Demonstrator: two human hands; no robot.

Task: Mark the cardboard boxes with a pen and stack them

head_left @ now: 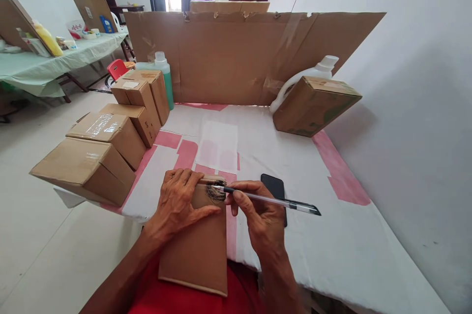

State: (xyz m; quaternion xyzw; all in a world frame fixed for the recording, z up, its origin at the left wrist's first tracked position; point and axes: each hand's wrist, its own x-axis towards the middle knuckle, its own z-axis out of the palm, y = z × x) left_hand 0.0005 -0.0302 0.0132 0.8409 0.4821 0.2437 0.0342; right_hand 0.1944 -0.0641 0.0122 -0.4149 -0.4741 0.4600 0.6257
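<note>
Both hands bend inward: left (177, 203) flat on box (197, 250), right (258, 213) pinching pen (273, 201).

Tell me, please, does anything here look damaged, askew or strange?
Yes. The cardboard box under the left hand has a dense black scribble near its top edge, where the pen in the right hand touches. Also, the box at the back right sits tilted against a white jug.

small packing room: sealed cardboard boxes (110, 127) stacked left of frame, cloth-covered table (332, 235), detergent bottle (313, 75), cardboard screen (228, 53) behind.
</note>
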